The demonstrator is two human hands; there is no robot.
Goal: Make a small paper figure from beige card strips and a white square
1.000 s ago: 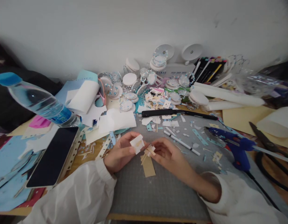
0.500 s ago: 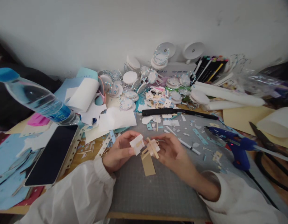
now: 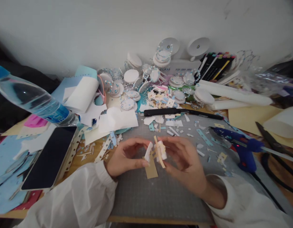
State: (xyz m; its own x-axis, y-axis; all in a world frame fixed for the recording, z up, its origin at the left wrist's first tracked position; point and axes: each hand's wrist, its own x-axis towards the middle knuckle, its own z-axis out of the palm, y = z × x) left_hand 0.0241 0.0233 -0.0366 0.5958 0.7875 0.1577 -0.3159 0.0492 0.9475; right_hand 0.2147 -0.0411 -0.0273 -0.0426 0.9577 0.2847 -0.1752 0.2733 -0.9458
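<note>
Left hand [image 3: 124, 158]: thumb and fingertips pinched shut on a small white foam block [image 3: 148, 152], held just above the grey gridded cutting mat [image 3: 160, 196].
Right hand [image 3: 184, 160]: fingers closed around a small white foam piece crossed with tan wooden sticks [image 3: 159, 151], which touches or nearly touches the block.
Beneath both: a tan cardboard strip [image 3: 151, 170], flat on the mat.
Right of the hands: a blue hot-glue gun [image 3: 241, 147].
Beyond the hands: a black craft knife [image 3: 170, 111] among paper scraps.
Left: a black-screened phone [image 3: 50, 156] and a clear plastic water bottle with a blue label [image 3: 34, 101].
Rear: white round discs [image 3: 131, 76] by the wall.
</note>
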